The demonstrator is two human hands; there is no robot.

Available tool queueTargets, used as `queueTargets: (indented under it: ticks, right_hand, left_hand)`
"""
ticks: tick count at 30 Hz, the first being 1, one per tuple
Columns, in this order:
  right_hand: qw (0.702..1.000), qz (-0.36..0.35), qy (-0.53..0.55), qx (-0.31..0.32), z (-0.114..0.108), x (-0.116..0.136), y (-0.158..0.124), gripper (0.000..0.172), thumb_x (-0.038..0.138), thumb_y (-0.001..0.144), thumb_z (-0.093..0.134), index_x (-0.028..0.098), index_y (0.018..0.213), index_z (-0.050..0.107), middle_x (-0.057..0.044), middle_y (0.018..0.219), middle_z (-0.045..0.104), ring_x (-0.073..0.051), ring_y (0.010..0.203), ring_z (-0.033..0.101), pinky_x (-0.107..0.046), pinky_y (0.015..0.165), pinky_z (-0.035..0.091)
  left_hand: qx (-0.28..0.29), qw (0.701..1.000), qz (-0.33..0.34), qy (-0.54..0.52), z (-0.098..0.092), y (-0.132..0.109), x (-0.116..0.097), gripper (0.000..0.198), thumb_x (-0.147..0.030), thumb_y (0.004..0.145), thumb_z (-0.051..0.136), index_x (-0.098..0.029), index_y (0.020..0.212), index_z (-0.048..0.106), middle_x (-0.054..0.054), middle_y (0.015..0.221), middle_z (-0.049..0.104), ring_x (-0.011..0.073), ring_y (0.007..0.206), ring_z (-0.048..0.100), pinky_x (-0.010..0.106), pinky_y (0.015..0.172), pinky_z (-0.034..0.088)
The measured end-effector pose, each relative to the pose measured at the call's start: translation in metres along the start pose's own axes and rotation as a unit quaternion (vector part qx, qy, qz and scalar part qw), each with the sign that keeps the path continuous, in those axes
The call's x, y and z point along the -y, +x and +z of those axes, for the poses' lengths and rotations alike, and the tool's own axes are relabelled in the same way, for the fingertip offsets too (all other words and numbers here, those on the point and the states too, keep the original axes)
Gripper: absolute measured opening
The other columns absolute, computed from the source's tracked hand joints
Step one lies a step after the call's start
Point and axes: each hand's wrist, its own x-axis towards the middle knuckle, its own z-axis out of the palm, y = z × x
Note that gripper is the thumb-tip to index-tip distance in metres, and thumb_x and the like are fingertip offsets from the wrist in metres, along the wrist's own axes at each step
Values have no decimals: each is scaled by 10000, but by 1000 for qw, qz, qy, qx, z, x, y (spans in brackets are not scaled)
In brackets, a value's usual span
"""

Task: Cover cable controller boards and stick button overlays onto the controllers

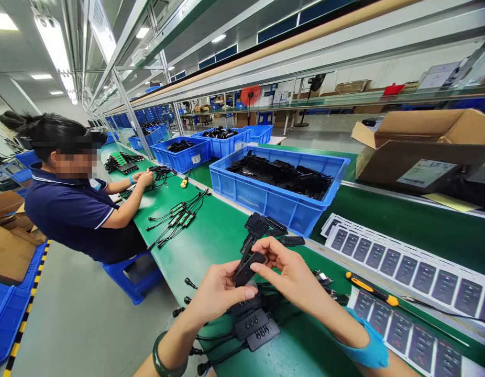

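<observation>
Between my two hands is a small black plastic cover (249,268), tilted over the green bench. My left hand (222,293) grips its lower left end with thumb and fingers. My right hand (284,267) pinches its upper right side. Below them lie several black cable boxes (262,335) with three-slot faces, their cables running left to round black connectors (203,368). Just beyond my fingers is a loose pile of flat black covers (262,226). Whatever is on the held cover's underside is hidden.
A blue bin (274,204) of black parts stands behind the pile. Label sheets (407,267) and a yellow-black screwdriver (372,289) lie to the right, a cardboard box (427,157) beyond. Green circuit boards with cables (182,217) lie left, near a seated co-worker (77,204).
</observation>
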Motion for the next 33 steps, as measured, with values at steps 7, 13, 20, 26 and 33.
queueTargets:
  ticks: [7,13,20,26,33]
  right_hand:
    - [993,11,117,-23,-2,8,2,200,413,886,595,219,929,618,-20,809,592,-165,703,567,-275,604,495]
    - [997,-1,63,-37,1,1,3,220,421,873,620,214,924,672,-38,815,595,-175,726,553,-293,645,493]
    - [985,43,157,-55,12,-3,1,248,444,839,664,223,869,555,-5,766,556,-155,659,570,-287,599,518]
    - [978,47,194,-58,7,-1,4,336,511,807,690,200,784,565,4,702,546,-137,602,561,-282,578,517]
    - [970,63,228,-59,6,-6,5,345,505,790,717,196,801,565,16,691,527,-127,600,552,-274,585,516]
  left_hand:
    - [-12,1000,1,-11,-1,0,2,469,-302,696,839,-148,1116,699,17,856,614,110,705,522,220,663,393]
    - [-17,1000,1,-2,0,0,2,451,-321,688,839,-129,1072,699,9,789,601,113,682,526,226,663,414]
    - [-52,997,5,58,2,-1,1,354,-348,748,773,-126,1016,705,1,731,601,119,664,532,229,649,441]
    - [-49,997,9,54,2,-2,1,381,-324,737,784,-142,1066,724,-17,703,571,98,628,480,211,618,415]
    - [-40,999,7,17,6,-2,-2,419,-305,718,809,-165,1104,726,-7,759,614,89,648,507,183,615,418]
